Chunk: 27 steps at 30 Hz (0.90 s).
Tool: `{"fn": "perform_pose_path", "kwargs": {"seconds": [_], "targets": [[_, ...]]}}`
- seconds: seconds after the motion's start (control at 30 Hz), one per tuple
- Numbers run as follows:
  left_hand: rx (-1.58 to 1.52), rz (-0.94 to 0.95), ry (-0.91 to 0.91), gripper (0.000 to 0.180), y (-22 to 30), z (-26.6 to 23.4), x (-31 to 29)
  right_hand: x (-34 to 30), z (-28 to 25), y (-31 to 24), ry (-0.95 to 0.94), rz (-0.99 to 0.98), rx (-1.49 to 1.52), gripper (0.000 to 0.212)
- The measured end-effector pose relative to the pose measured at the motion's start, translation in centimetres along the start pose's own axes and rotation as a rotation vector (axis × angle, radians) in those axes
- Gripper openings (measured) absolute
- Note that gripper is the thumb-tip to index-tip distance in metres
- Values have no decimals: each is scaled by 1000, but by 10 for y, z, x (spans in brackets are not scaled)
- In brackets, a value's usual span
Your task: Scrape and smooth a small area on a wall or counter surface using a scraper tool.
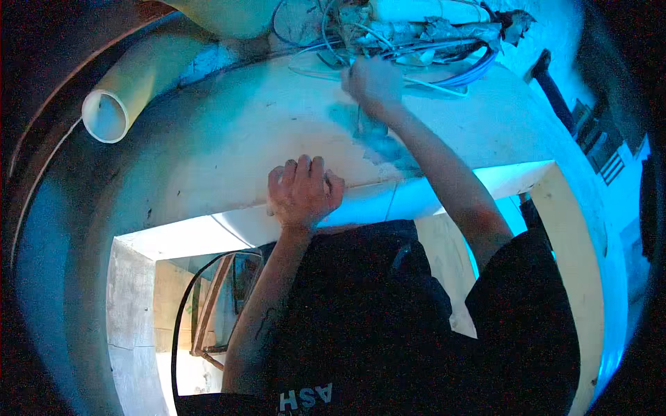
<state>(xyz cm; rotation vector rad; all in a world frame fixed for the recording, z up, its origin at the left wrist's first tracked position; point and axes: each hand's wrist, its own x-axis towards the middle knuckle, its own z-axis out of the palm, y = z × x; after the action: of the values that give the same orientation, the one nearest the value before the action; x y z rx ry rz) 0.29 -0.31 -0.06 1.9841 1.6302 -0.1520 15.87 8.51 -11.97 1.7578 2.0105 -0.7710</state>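
Observation:
My right hand (pixel 374 87) is closed in a fist over a pale, stained surface (pixel 229 145), near a tangle of cables. From under the fist a flat, greyish scraper-like tool (pixel 372 126) points down toward me, blurred and partly hidden. A darker, damp-looking patch (pixel 388 152) lies around its end. Nearer and to the left, my left hand (pixel 305 193) rests at the surface's near edge. Its fingers are curled with the knuckles away from me, and whatever lies inside them is hidden.
Blue and white cables (pixel 458 76) and a white tube (pixel 430 10) run along the far side. A wide yellowish pipe (pixel 142 80) with an open end juts out at the far left. Below the near edge, a framed opening (pixel 132 305) shows brown rods (pixel 211 305) and a black cable (pixel 180 319).

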Motion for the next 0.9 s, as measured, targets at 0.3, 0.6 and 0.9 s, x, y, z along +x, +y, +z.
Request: {"fn": "perform_pose_path", "kwargs": {"seconds": [0.3, 0.6, 0.9], "targets": [[3, 17, -35, 13, 0, 0, 0, 11, 7, 3, -64, 94, 76, 32], [-37, 9, 46, 14, -1, 1, -2, -1, 6, 2, -20, 94, 131, 30], [-30, 24, 92, 14, -3, 1, 0, -2, -3, -2, 11, 51, 105, 30]]}}
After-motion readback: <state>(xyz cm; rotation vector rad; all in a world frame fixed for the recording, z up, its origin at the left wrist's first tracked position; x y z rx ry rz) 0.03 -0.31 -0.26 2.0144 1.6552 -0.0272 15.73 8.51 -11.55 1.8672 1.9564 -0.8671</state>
